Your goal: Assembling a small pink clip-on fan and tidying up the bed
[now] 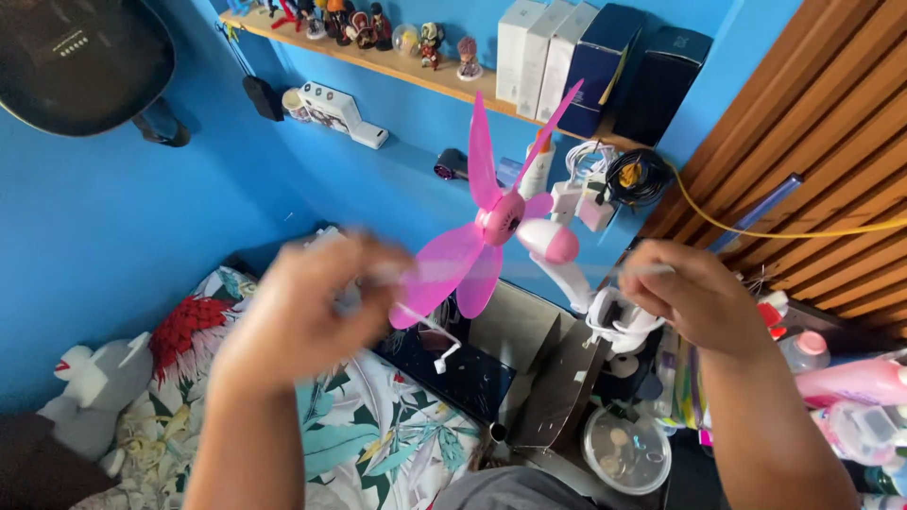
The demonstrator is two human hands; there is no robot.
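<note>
The person's two hands are raised in front of a small pink fan (501, 227) with bare petal-shaped blades and no guard over them. The fan sits on a white stand (576, 279) against the blue wall (113, 246), its blades spreading up and down to the left.

The left hand (302, 312) is blurred, curled closed around something thin and pale that I cannot make out; it sits just in front of the lower blades. A thin white cord (430, 335) with a small plug at its end hangs below that hand. The right hand (694, 297) is closed as well, fingers pinched on a slim light-coloured piece that pokes out toward the fan; what it is, I cannot tell.

Beneath the hands lies a bed with a leaf-patterned cover (378, 434) and a grey plush toy (94, 387) at its left edge. A round clear container (625, 451) sits low by the right forearm, and pink bottles (850, 382) crowd the right side. Above, a wooden shelf (416, 68) carries small figurines (354, 21) and tall white and dark blue boxes (576, 61). A coiled black cable (638, 175) and a yellow cord (756, 231) hang by the slatted wooden wall.
</note>
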